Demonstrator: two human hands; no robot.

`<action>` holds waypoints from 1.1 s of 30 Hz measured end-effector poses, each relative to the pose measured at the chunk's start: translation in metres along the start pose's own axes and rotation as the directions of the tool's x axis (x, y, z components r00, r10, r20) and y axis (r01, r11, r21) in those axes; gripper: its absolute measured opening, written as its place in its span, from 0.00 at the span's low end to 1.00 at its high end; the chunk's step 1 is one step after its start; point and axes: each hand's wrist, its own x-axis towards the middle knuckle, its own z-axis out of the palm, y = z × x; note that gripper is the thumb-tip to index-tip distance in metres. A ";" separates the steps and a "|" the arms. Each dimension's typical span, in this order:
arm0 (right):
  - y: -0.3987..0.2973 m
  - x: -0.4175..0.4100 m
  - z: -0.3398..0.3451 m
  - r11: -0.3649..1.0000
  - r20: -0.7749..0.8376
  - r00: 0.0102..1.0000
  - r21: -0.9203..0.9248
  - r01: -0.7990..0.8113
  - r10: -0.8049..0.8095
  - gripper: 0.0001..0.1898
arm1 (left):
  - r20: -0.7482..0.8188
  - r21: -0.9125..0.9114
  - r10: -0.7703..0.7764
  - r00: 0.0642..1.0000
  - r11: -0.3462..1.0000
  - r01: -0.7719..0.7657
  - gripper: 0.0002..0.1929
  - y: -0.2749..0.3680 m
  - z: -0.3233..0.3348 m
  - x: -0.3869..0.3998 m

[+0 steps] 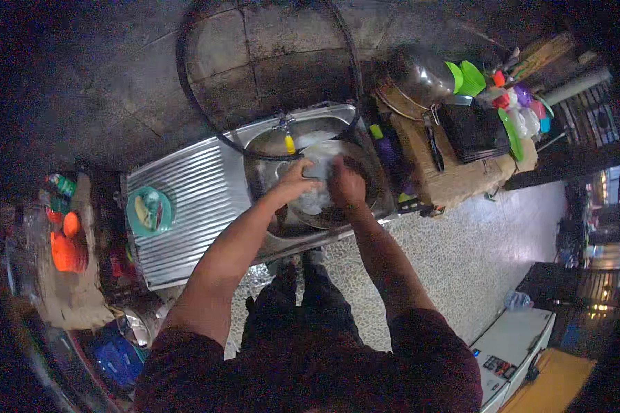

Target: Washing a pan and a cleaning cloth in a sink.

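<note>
Both my hands are over the basin of a stainless steel sink [261,206]. My left hand [295,185] grips a small pale grey vessel [318,170], thumb and fingers spread around its near side. My right hand [347,186] is against the vessel's right side, blurred, its fingers bent; whether it holds anything is hidden. Pale round dishware [315,204] lies below my hands in the basin. Behind them is the tap [284,124] with a yellow spout end [289,144]. A black hose [186,82] loops down the wall to the basin.
On the ribbed drainboard [201,180] at left stands a teal bowl [168,227] with unclear contents. Orange containers [64,250] are further left. Right of the sink, a cardboard-covered counter [418,149] bears a black-handled utensil [434,147], a large metal pot [418,77] and green plastic pieces [473,77].
</note>
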 end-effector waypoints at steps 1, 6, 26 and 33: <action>-0.002 0.003 -0.003 0.994 -0.043 0.996 0.083 -0.074 0.077 0.34 | -0.112 -0.121 0.077 0.991 0.988 -0.090 0.22 -0.011 -0.010 -0.001; 0.052 -0.016 -0.015 0.984 0.001 0.984 0.003 -0.179 0.179 0.37 | -0.256 0.533 0.134 0.957 0.846 0.024 0.18 -0.028 -0.035 -0.010; 0.042 -0.010 -0.025 0.947 0.150 0.943 -0.084 0.310 -0.296 0.21 | -0.055 0.998 0.103 0.993 -0.025 0.058 0.13 -0.022 -0.090 -0.004; 0.036 -0.007 -0.010 0.951 -0.006 0.957 -0.114 0.289 -0.292 0.19 | -0.041 0.998 0.198 0.979 0.063 0.029 0.13 -0.032 -0.100 -0.030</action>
